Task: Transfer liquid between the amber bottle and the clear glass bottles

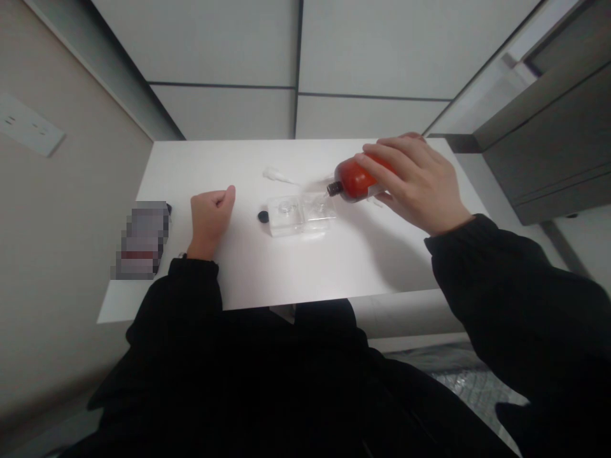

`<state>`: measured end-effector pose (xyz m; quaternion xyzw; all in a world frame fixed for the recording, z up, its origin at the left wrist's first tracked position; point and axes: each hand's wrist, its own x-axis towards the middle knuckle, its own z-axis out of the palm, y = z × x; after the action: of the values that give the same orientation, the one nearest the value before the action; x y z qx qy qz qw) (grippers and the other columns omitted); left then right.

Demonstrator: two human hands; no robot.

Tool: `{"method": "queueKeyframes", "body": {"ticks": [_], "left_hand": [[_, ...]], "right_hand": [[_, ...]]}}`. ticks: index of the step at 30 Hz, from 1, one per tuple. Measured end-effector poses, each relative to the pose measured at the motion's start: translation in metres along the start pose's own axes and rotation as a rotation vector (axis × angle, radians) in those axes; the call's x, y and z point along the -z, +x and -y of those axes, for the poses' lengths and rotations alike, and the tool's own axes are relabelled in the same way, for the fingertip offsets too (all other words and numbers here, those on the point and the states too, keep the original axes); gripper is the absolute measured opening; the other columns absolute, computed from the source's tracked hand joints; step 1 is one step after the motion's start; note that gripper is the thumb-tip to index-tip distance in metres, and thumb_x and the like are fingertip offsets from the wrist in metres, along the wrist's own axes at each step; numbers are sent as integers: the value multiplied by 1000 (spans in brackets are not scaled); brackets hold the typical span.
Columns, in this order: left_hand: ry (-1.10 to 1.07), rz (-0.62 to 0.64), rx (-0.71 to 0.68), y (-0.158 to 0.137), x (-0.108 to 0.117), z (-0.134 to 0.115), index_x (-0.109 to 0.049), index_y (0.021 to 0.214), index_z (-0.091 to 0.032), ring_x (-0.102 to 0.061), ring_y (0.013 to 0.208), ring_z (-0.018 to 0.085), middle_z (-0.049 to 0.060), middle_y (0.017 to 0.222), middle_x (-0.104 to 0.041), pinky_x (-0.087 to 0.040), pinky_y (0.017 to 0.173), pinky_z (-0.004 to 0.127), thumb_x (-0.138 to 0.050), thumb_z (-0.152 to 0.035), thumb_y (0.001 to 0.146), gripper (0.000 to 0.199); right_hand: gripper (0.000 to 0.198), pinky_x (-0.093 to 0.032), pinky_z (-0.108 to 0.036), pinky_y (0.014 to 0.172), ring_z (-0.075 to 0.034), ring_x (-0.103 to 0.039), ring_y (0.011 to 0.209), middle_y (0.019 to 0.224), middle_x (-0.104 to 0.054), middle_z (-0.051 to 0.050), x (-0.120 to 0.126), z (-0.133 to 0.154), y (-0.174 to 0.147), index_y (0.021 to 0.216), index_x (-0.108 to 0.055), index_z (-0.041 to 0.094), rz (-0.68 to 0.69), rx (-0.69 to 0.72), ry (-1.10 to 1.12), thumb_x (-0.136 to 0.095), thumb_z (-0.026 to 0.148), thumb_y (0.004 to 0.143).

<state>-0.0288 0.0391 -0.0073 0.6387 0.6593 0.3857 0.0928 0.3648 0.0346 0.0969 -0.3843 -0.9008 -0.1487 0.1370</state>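
My right hand (413, 181) grips a reddish-orange bottle (353, 180), tipped nearly onto its side. Its dark, uncapped mouth points left, over a small clear plastic case (286, 224). The case lies open on the white table; a round clear shape (287, 207) shows in its left part, while the details in the right part are hard to make out. Beside the left edge of the case lies a small black cap (263, 217). My left hand (210, 216) rests on the table as a loose fist, apart from the case, with nothing visible in it.
Behind the case lies a white brush-like or dropper-like item (277, 175). A blurred-out phone-shaped object (143, 238) is at the table's left side. The white table (286, 273) meets pale panels (224, 51) at the back and a wall with a socket plate (31, 124) at left.
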Motion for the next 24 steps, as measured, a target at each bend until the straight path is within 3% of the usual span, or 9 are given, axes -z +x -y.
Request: {"method": "queueKeyframes", "body": {"ticks": [7, 11, 15, 24], "left_hand": [[-3, 10, 12, -1, 1, -1, -16, 56, -24, -19, 55, 12, -4, 58, -14, -16, 61, 36, -54, -35, 95, 56], [-6, 20, 31, -1, 1, -3, -16, 56, -24, -19, 56, 12, -4, 58, -14, -16, 61, 36, -55, -34, 96, 57], [-7, 16, 22, -1, 2, -5, -16, 55, -24, -18, 56, 12, -4, 58, -14, -17, 61, 35, -54, -35, 96, 57], [-6, 16, 22, -1, 1, -2, -16, 56, -24, -19, 54, 12, -4, 57, -15, -16, 62, 36, -55, -37, 94, 56]], "right_hand": [[51, -55, -59, 115, -34, -59, 141, 154, -60, -13, -2, -2, 2, 154, -53, 18, -80, 71, -99, -50, 17, 104], [55, -53, -60, 117, -34, -57, 143, 157, -58, -9, 2, 0, 2, 158, -49, 23, -41, 43, -78, -48, 18, 103], [63, -43, -61, 128, -33, -50, 150, 163, -50, -2, 5, 0, 1, 163, -40, 34, 40, -41, 28, -50, 22, 102], [65, -50, -66, 118, -35, -52, 148, 160, -54, -6, 3, -1, 1, 163, -42, 34, -12, 32, -10, -53, 21, 101]]}}
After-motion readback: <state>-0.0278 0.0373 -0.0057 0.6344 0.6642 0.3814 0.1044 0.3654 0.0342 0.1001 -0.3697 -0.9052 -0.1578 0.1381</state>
